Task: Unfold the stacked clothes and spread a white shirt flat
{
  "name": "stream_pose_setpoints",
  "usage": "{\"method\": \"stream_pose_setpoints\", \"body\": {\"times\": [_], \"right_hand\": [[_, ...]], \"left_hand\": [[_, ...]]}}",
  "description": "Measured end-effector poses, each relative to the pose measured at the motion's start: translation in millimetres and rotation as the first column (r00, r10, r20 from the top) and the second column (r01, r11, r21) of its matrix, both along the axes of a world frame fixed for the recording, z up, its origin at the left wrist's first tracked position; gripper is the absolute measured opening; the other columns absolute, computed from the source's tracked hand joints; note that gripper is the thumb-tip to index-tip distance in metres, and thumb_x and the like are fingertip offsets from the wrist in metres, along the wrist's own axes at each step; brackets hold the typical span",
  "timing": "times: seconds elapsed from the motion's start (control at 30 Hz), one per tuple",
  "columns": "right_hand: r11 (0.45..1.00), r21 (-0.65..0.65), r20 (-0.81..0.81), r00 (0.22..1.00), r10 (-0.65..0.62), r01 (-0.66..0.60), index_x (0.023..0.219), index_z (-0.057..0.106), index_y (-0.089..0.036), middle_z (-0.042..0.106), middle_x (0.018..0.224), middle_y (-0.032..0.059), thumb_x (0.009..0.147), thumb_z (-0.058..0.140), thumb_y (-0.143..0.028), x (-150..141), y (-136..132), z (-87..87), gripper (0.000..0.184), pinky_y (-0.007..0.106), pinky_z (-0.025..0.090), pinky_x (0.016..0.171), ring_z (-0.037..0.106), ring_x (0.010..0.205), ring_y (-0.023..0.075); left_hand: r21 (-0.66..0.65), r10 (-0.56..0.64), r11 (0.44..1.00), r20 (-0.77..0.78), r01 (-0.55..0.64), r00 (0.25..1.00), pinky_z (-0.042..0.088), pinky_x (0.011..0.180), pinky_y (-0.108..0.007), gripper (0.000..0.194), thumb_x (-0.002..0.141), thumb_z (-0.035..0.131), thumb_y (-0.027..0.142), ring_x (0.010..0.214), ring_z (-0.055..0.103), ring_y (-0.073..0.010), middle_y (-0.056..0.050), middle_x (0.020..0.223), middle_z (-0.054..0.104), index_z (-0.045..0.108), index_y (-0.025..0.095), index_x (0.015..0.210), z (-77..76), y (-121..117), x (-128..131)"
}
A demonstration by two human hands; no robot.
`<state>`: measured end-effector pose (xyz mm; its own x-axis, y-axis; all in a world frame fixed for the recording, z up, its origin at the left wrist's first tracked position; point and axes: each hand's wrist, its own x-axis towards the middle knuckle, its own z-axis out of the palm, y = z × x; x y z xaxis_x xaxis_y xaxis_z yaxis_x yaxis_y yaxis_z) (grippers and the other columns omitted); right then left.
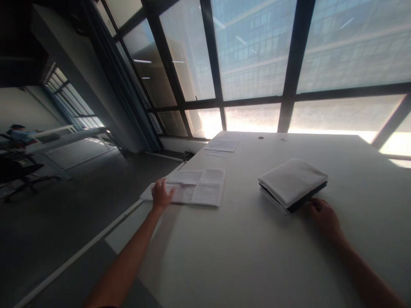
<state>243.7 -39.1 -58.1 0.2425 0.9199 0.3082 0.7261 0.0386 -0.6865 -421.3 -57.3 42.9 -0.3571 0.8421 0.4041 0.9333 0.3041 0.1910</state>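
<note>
My left hand [161,195] lies on the left part of a flat, folded white cloth [210,188], with its thumb and fingers apart. Creases cross this cloth, and its left end reaches the table edge. On the right is a stack of folded cloths [293,179], white on top with a dark layer beneath and more pale layers below. My right hand [323,216] is at the stack's near right edge, its fingers curled and closed on that edge. The fingertips are partly hidden, and the lower layers look blurred.
The white table [244,252] has papers [223,143] at its far left and a round dark hole [260,137] near the back. Large windows [253,47] stand behind it. At far left, a person [21,133] sits by another table [67,139] and a dark chair [19,171].
</note>
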Motion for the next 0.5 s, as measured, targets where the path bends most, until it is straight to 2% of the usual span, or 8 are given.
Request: {"method": "stream_pose_setpoints", "body": {"times": [0.03,0.1,0.17,0.2,0.27,0.33,0.43,0.5], "right_hand": [[1.000,-0.003,0.004,1.000,0.002,-0.002,0.104,0.072,-0.016,0.070,0.105,0.0143,0.080,0.048,-0.044,1,0,-0.5,0.044,0.038,0.049,0.075,0.067,0.083,0.0275],[1.000,-0.008,0.014,1.000,0.003,-0.003,0.105,0.072,-0.015,0.070,0.106,0.0146,0.081,0.048,-0.045,4,-1,-1.2,0.045,0.037,0.049,0.074,0.067,0.083,0.0277],[1.000,-0.012,0.028,1.000,0.003,-0.003,0.106,0.071,-0.015,0.070,0.106,0.0149,0.081,0.047,-0.045,6,-1,-2.1,0.046,0.038,0.049,0.074,0.067,0.084,0.0283],[1.000,-0.014,0.034,0.999,0.007,-0.006,0.106,0.071,-0.015,0.070,0.106,0.0150,0.081,0.047,-0.046,7,-1,-2.6,0.047,0.038,0.049,0.074,0.067,0.085,0.0286],[1.000,-0.021,0.043,0.999,0.014,-0.013,0.106,0.071,-0.015,0.070,0.107,0.0149,0.081,0.047,-0.047,7,0,-3.7,0.047,0.038,0.049,0.075,0.067,0.086,0.0290],[0.999,-0.029,0.045,0.999,0.015,-0.014,0.106,0.071,-0.015,0.070,0.108,0.0148,0.081,0.047,-0.047,7,1,-4.0,0.047,0.038,0.049,0.075,0.067,0.085,0.0288],[0.999,-0.033,0.042,0.999,0.014,-0.012,0.106,0.071,-0.015,0.070,0.108,0.0148,0.080,0.047,-0.047,6,0,-2.1,0.047,0.038,0.050,0.074,0.067,0.084,0.0287],[0.999,-0.029,0.034,0.999,0.018,-0.017,0.106,0.071,-0.015,0.071,0.107,0.0147,0.079,0.047,-0.046,5,-2,0.5,0.047,0.038,0.050,0.075,0.068,0.085,0.0291]], "left_hand": [[-0.106,-0.167,0.981,-0.006,0.165,0.986,0.031,0.115,-0.042,0.070,0.087,0.057,0.042,0.145,0.033,-0.0305,-0.017,0.154,0.041,0.041,0.013,0.149,-8.7,0,10],[-0.315,-0.444,0.842,0.056,0.438,0.894,0.025,0.118,-0.041,0.076,0.086,0.060,0.055,0.148,0.027,-0.0297,-0.008,0.158,0.039,0.040,0.024,0.152,-23.2,2,32],[-0.412,-0.559,0.731,0.094,0.543,0.824,0.018,0.121,-0.046,0.075,0.087,0.057,0.063,0.150,0.022,-0.0305,-0.004,0.160,0.035,0.038,0.032,0.153,-33.7,3,51],[-0.425,-0.567,0.723,0.085,0.544,0.820,0.014,0.121,-0.050,0.071,0.090,0.052,0.065,0.151,0.020,-0.0312,-0.004,0.162,0.033,0.038,0.036,0.153,-37.8,4,60],[-0.418,-0.519,0.763,0.057,0.492,0.853,0.010,0.118,-0.060,0.063,0.096,0.039,0.066,0.152,0.016,-0.0338,-0.003,0.163,0.029,0.035,0.040,0.153,-44.1,8,77],[-0.398,-0.401,0.830,0.058,0.390,0.914,0.009,0.113,-0.071,0.059,0.099,0.028,0.065,0.152,0.011,-0.0391,-0.004,0.164,0.026,0.033,0.043,0.153,-48.0,17,94],[-0.361,-0.120,0.921,0.093,0.145,0.988,0.007,0.104,-0.081,0.059,0.099,0.024,0.064,0.149,0.007,-0.0491,-0.006,0.164,0.026,0.033,0.043,0.153,-47.3,39,117],[-0.347,0.055,0.938,0.133,-0.005,0.990,0.006,0.101,-0.084,0.059,0.099,0.026,0.062,0.146,0.007,-0.0539,-0.008,0.164,0.026,0.036,0.040,0.153,-42.8,54,123]]}}
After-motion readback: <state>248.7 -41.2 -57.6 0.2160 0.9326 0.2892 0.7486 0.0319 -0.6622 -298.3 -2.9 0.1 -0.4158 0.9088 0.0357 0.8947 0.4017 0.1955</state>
